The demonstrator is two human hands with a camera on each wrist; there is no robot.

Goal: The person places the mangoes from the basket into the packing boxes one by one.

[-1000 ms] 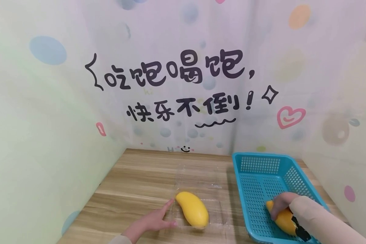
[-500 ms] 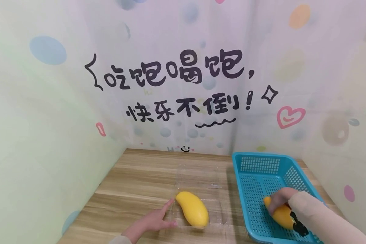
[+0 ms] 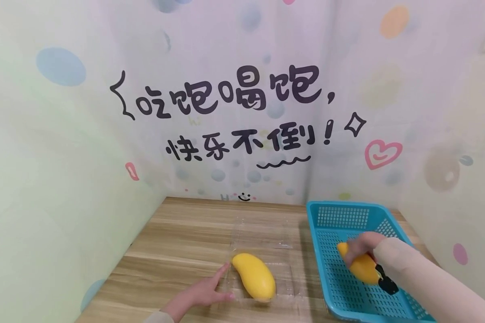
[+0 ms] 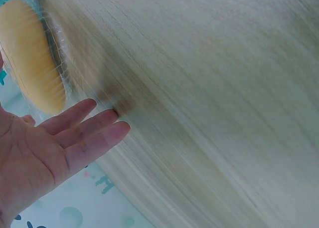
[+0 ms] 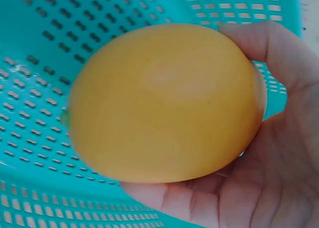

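Note:
In the head view my right hand [image 3: 363, 246] grips an orange-yellow mango [image 3: 363, 269] over the inside of the blue plastic basket [image 3: 322, 269]. The right wrist view shows the thumb and fingers curled round opposite sides of this mango [image 5: 169, 103]. A second, yellow mango [image 3: 253, 276] lies in a clear plastic box [image 3: 284, 276], whose lid [image 3: 262, 233] is folded back flat toward the wall. Beside the box's left edge is my left hand [image 3: 205, 290], thumb and fingers spread. Its fingers [image 4: 97, 145] look straight and hold nothing in the left wrist view.
The basket stands on the right of the wood-grain table [image 3: 186, 242], close to the right-hand wall. A printed curtain [image 3: 242, 54] with black lettering encloses the table at the back and both sides.
My right hand has lifted the orange-yellow mango and shifted it slightly left and away from me. The left hand and the yellow mango in the box stay put.

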